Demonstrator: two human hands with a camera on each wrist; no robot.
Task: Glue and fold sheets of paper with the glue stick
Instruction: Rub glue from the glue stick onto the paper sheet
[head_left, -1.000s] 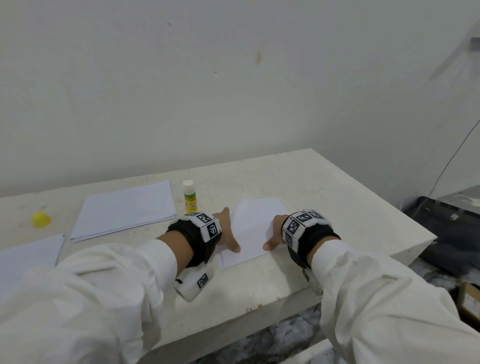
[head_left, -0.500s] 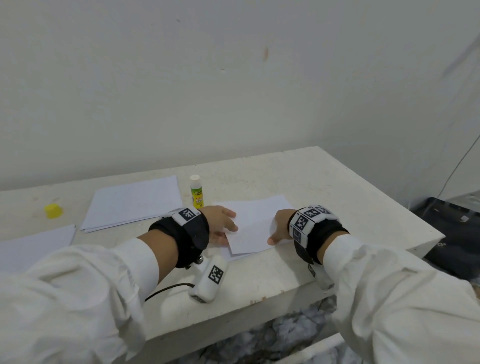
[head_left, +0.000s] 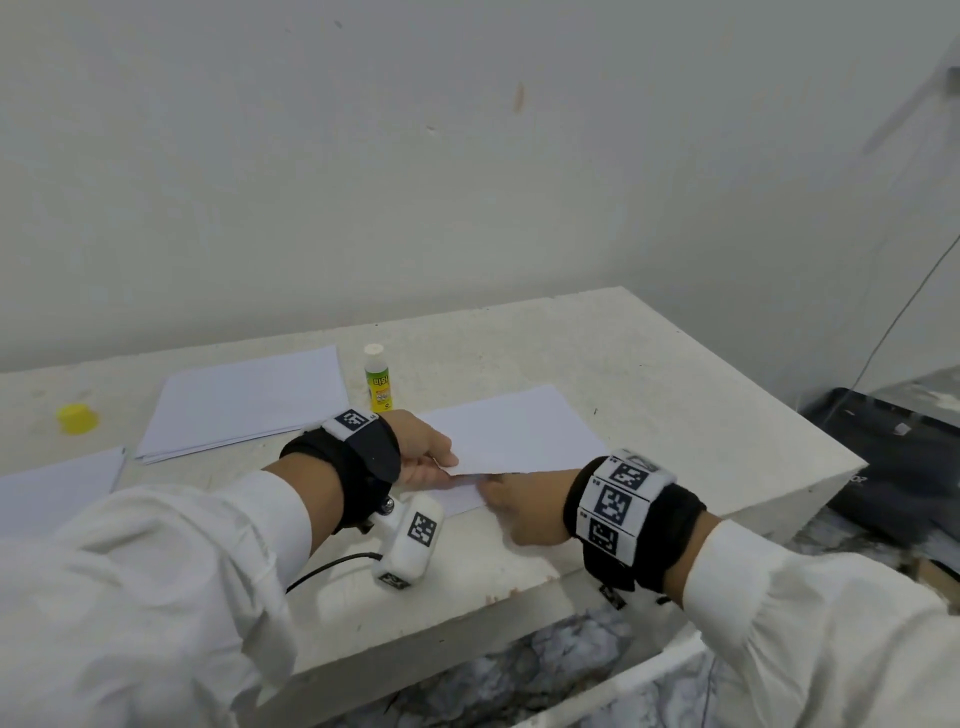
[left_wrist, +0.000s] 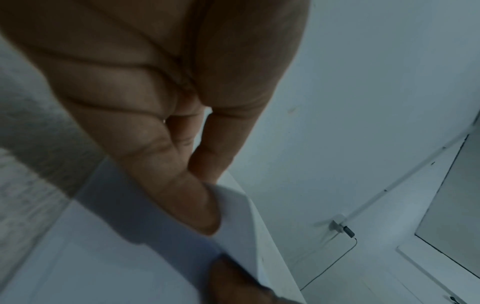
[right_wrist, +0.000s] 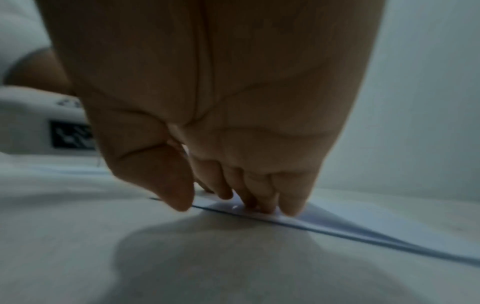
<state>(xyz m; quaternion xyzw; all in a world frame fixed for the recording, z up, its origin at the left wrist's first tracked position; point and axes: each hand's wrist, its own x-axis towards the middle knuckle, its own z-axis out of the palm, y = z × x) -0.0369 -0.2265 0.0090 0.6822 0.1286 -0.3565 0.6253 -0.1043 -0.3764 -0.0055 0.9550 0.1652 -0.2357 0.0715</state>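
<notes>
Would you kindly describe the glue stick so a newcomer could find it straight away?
Start at the pale table by the wall. Between the paper stack and the sheet in the hands stands the glue stick: the only upright thing, green and yellow, uncapped.

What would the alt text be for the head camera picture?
Both hands, left hand and right hand, hold a folded white sheet on a pale table; an uncapped glue stick, paper stack and yellow cap sit behind.

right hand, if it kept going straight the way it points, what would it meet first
Probably the left hand. The right hand, on the sheet of paper, points leftward along its near edge, with only paper between them; depth is uncertain.
</notes>
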